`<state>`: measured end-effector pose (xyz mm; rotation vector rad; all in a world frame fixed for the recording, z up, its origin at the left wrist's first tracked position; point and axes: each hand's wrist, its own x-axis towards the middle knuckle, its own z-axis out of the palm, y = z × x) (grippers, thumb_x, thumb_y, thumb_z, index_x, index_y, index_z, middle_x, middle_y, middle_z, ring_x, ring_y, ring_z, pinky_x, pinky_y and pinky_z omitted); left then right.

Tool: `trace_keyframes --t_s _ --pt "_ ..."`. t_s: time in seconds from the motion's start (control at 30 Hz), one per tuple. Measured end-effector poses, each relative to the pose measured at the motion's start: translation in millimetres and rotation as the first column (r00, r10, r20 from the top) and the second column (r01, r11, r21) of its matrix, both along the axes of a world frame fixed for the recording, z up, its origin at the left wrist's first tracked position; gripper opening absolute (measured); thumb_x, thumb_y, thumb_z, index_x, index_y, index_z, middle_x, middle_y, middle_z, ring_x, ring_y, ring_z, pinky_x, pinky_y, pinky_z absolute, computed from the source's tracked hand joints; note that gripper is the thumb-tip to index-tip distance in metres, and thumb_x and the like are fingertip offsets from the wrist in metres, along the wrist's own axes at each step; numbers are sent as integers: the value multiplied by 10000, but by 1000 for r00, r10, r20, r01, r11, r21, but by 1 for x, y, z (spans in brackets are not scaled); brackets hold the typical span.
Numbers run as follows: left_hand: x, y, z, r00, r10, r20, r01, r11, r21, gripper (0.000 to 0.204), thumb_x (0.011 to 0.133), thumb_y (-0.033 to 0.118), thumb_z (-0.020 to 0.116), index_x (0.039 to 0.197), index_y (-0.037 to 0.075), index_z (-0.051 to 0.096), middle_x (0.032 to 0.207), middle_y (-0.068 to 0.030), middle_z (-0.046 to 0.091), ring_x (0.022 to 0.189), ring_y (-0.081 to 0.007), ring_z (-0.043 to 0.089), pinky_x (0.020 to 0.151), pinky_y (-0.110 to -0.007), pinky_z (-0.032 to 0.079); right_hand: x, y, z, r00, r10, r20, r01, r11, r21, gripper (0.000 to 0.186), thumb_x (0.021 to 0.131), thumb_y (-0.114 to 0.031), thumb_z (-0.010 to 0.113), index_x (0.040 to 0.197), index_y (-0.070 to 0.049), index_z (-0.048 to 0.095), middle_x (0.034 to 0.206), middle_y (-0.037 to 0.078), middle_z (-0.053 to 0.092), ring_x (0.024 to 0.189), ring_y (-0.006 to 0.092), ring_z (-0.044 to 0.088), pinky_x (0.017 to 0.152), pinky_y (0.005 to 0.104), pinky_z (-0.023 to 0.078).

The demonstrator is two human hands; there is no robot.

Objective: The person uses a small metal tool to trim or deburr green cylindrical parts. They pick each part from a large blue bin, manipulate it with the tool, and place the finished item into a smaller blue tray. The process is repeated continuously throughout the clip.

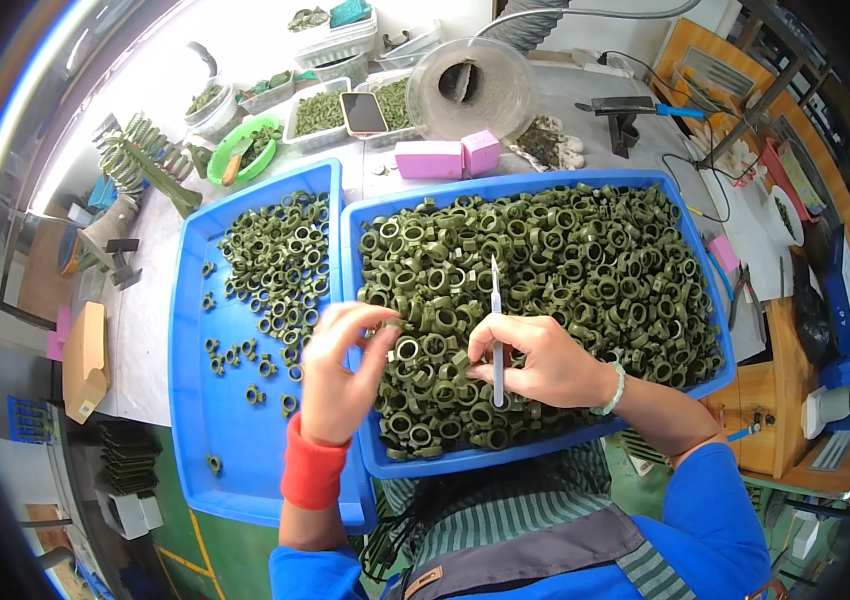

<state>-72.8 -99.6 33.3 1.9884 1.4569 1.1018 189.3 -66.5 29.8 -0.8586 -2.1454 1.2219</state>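
Observation:
My left hand (pixel 338 368), with a red wristband (pixel 316 463), is over the left edge of a blue tray (pixel 535 180) heaped with dark green ring-shaped parts (pixel 565 255). Its thumb and forefinger curl toward each other in a pinch, slightly blurred; anything between them blends into the green pile behind. A slim silver scalpel (pixel 497 375) is gripped in my right hand (pixel 540 362), its blade pointing away from me over the heap. One green ring lies right at the right fingertips; whether they touch it, I cannot tell.
A second blue tray (pixel 195 400) on the left carries a looser scatter of green rings. Behind stand pink blocks (pixel 429 159), a phone (pixel 363 113) on tubs of green parts, a green bowl (pixel 261 158) and a clear round container (pixel 505 85). Tools and cables lie at the right.

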Motion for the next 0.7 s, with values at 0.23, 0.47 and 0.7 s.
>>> trace_keyframes --t_s 0.23,0.47,0.7 --pt "32 -15 -11 726 86 683 369 789 -492 223 982 73 669 1185 -18 657 1006 -42 710 827 -100 689 729 -238 565 -1 -3 2 985 -48 -165 2 964 -267 156 985 -103 652 1095 8 654 906 83 704 796 146 698 710 276 570" --pt "33 -14 -15 617 205 760 358 787 -503 184 984 83 671 1141 -12 662 978 -49 702 836 -118 697 752 -252 575 0 -3 -1 955 -115 -273 -2 920 -392 219 983 -126 676 1140 25 653 931 66 722 817 111 696 730 257 581" --pt "32 -15 -22 615 204 761 371 778 -508 211 973 95 689 1154 -8 652 1001 -57 704 856 -138 708 798 -272 590 0 -2 0 975 -112 -191 46 946 -320 219 973 -121 685 1151 4 663 1021 119 750 952 161 742 781 240 589"
